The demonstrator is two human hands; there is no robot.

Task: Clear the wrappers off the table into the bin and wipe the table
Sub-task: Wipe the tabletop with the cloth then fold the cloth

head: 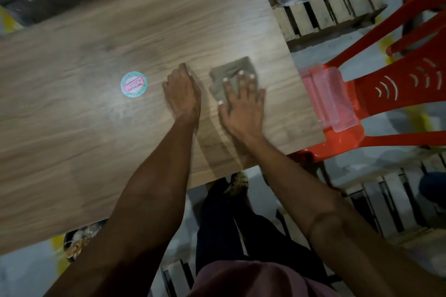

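So you've got the big wood-grain table filling most of the view, a red plastic chair tucked at its right edge with a clear plastic container sitting on the seat, and a bin with wrappers in it peeking out below the near edge on the left. Your right hand is flat with fingers spread, pressing down on the folded greyish cloth near the right side, while your left hand rests just beside it, fingers curled under on bare wood, holding nothing I can make out. Smallest bit: a round teal and pink sticker left of your hands.
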